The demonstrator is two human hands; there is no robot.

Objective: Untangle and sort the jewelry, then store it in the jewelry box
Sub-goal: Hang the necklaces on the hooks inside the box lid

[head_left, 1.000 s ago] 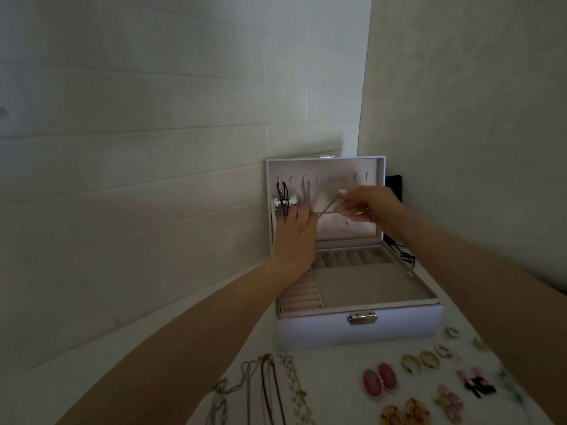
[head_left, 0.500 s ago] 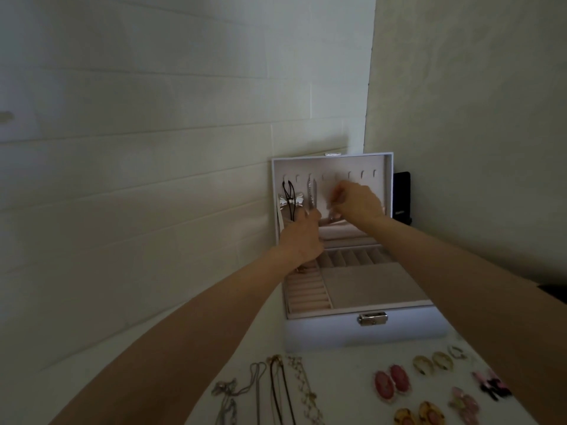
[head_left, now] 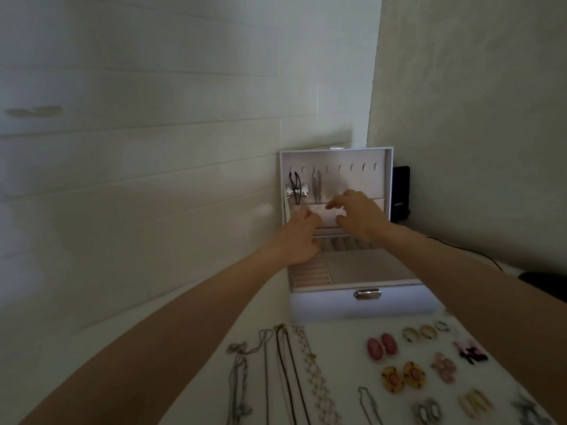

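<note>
A second ago you held the silver chain (head_left: 316, 187) stretched between both hands. Now it hangs from a hook in the upright lid of the jewelry box (head_left: 337, 305), centre right, beside the black cord necklace (head_left: 295, 188). Both hands have dropped to the lid pocket (head_left: 325, 214). Your right hand (head_left: 359, 217) has loosely spread fingers and holds nothing, but I cannot tell your left hand's (head_left: 302, 237) grip. You are probably tucking in the chain's tail. More necklaces (head_left: 288, 372) and earrings (head_left: 382, 348) wait in the lower frame.

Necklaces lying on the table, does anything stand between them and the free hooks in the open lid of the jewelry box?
Nothing visible lies between the necklaces and the jewelry box. Up at the lid, the left hand and right hand are at the pocket, below the free hooks, which show uncovered.
</note>
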